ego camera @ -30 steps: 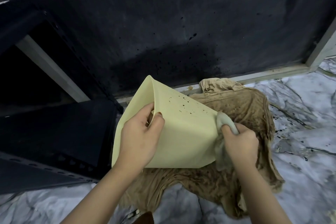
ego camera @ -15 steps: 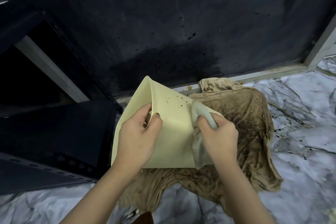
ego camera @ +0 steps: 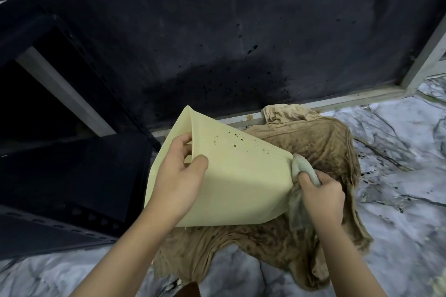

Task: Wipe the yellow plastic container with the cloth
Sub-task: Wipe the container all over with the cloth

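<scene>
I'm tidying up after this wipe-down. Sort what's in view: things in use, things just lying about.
In use:
yellow container, held by the left hand
small cloth, in the right hand, at the container's right edge

Lying about:
brown rag spread beneath
marble floor
dark shelf

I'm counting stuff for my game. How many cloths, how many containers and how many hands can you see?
Cloths: 2, the small pale cloth and the big brown cloth on the floor
Containers: 1, the yellow plastic container
Hands: 2, the left hand and the right hand
Total: 5
</scene>
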Demonstrator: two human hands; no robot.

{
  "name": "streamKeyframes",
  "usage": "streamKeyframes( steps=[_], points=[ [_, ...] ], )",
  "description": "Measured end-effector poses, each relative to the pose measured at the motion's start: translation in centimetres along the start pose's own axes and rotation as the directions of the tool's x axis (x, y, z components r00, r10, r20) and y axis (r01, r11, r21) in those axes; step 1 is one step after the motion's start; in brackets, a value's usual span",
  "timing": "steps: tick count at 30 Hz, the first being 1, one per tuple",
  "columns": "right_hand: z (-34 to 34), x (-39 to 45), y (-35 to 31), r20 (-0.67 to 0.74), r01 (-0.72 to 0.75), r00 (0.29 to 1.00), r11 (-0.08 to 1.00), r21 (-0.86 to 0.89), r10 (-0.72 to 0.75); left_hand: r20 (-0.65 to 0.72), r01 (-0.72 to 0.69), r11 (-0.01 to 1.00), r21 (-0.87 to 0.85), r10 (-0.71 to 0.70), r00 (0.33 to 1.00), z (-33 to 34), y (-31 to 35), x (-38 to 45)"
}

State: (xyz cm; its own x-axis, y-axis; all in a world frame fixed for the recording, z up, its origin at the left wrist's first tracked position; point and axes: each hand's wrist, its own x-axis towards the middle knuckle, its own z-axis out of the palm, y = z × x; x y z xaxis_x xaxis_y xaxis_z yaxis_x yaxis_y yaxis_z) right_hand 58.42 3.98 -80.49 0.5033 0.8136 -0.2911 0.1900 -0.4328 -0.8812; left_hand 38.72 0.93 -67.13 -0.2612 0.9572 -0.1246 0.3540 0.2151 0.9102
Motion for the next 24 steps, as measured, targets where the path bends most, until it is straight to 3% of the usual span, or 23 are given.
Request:
streamKeyframes(
  steps=[7,15,24],
  points=[
    [-0.2,-0.4,1.5,-0.048,-0.003,0.999,1.0,-0.022,0.002,-0.02,0.047,0.996,-0.071,-0.049,0.999,0.3,0.9,-0.3],
    [-0.1,-1.2,1.0,-0.059,0.054,0.997,0.997,-0.049,-0.057,-0.099,-0.016,0.999,0.029,0.018,0.995,0.2,0.7,0.0],
    [0.6,-2.9,0.2,-0.064,0.18,0.981,0.983,-0.045,-0.183,-0.108,-0.08,0.997,0.001,0.08,0.991,-0.6,0.8,-0.3]
  ],
)
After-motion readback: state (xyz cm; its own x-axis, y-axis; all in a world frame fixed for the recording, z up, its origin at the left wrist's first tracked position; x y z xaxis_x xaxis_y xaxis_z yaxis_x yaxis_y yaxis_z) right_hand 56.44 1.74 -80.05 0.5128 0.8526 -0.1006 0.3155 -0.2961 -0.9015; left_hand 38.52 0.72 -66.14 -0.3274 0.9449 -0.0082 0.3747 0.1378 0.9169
